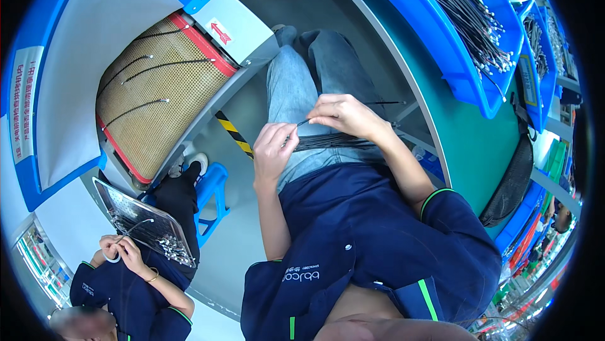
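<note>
Between my two hands, above my lap, runs a thin black cable (304, 121). My left hand (275, 145) is closed, its fingertips pinching the cable's left part. Just right of it, my right hand (343, 116) pinches the same cable between thumb and fingers. A length of black cable with a small tip (394, 102) sticks out to the right beyond my right hand. Beneath my hands, a bundle of black cables (328, 142) lies across my thighs; my right hand and wrist hide part of it.
At the left, a machine's brown mesh conveyor (170, 79) carries several black cables. A co-worker's hands (123, 248) hold a cable by a clear tray (148, 218). A blue stool (213, 199) stands nearby. On the green table (463, 133), a blue bin (435, 26) holds many black cables.
</note>
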Demonstrator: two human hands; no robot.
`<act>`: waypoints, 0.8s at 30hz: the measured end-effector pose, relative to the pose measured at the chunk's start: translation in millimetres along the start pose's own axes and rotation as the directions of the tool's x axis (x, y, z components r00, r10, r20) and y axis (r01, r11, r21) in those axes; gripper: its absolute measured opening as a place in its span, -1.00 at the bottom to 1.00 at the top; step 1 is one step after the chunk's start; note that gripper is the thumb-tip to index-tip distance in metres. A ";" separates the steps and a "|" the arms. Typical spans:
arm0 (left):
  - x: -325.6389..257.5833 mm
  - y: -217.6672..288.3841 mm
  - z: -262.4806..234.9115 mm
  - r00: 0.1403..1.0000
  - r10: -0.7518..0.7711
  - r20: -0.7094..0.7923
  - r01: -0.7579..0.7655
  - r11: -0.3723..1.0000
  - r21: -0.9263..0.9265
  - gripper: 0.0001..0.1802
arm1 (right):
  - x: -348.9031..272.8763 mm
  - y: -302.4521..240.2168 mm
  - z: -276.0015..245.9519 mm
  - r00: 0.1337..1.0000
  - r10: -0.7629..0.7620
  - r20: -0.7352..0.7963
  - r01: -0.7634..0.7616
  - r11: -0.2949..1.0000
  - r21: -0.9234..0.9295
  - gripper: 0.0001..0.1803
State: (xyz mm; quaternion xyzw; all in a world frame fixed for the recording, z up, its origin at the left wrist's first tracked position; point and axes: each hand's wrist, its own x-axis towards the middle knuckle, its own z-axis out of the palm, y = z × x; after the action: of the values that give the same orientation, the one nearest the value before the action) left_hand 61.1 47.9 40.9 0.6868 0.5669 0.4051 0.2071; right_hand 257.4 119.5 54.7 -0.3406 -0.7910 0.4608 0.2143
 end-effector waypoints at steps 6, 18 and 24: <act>-5.9 -11.8 -12.8 0.991 -0.135 -0.024 0.135 0.991 0.001 -0.84 | -0.4 2.3 -13.5 1.000 0.022 -0.021 -0.022 0.999 -0.024 -0.77; -13.6 -31.3 2.8 0.778 -0.629 0.013 0.564 0.688 -0.458 -0.68 | 4.8 -1.5 -12.6 0.987 0.030 -0.159 -0.050 0.991 -0.121 -0.84; -19.0 -5.0 43.7 0.702 -0.655 0.280 0.382 0.015 -0.924 -0.67 | 14.8 -6.3 6.8 0.992 -0.020 -0.123 0.004 0.991 -0.134 -0.83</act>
State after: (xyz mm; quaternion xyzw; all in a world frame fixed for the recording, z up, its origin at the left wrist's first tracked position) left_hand 92.1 38.9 5.5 0.1041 0.4335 0.6255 0.6403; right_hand 240.8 124.3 57.3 -0.3774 -0.8073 0.3834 0.2425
